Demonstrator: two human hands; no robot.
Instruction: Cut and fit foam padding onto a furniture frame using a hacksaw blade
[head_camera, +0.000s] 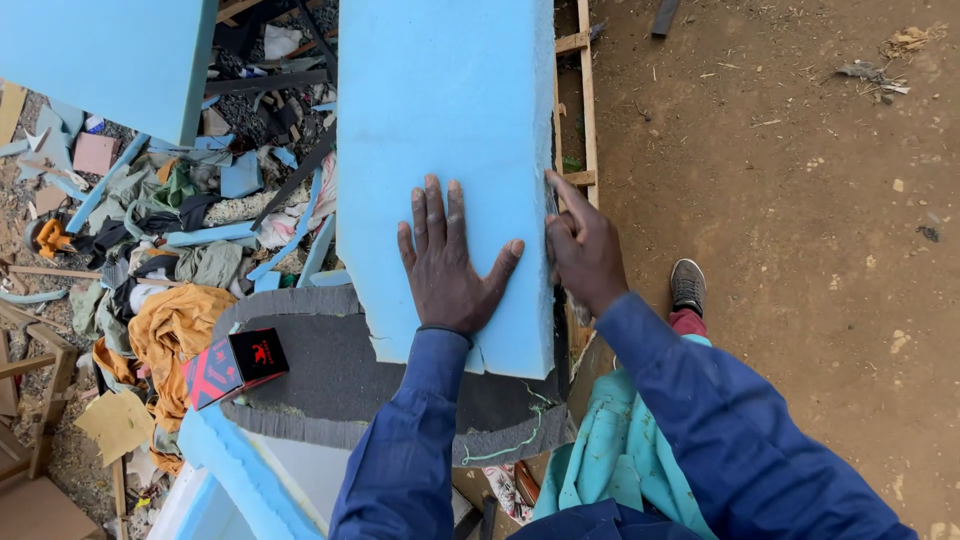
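A long light-blue foam slab (445, 110) lies lengthwise away from me, its near end resting on a dark grey foam piece (330, 375). My left hand (445, 260) presses flat on the slab's near end, fingers spread. At the slab's right edge my right hand (583, 250) is closed around a thin blade or similar tool, mostly hidden, with the index finger pointing along the edge. Both arms wear dark blue sleeves.
A wooden frame (580, 100) runs under the slab's right side. A red-and-black box (235, 365) sits on the grey foam. Foam offcuts and cloth scraps (190, 220) litter the left. Another blue slab (100, 55) stands top left. Bare dirt ground (790, 200) and my shoe (687, 285) lie right.
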